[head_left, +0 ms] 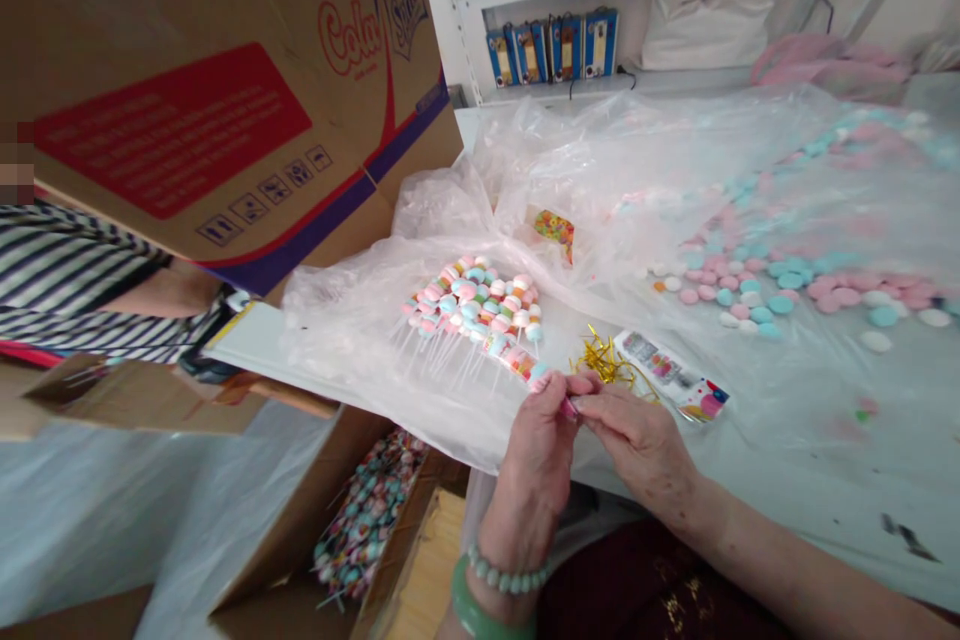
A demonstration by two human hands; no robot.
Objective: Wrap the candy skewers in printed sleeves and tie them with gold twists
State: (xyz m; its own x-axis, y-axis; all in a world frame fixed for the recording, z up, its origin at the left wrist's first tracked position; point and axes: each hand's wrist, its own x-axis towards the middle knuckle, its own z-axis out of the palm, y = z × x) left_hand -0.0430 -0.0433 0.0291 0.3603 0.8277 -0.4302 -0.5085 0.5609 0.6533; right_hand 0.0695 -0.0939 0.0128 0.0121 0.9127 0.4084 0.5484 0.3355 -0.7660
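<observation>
Pinching a pink candy stick (568, 407), our fingers (589, 398) clamp together on it over the tabletop's near edge (787, 545). Our left hand (532, 465) and right hand (637, 440) hold it sideways between them.

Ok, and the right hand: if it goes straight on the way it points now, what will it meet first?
Probably the small pink piece held by the left hand, because the fingertips of the right hand seem to touch it; depth is hard to judge here.
</observation>
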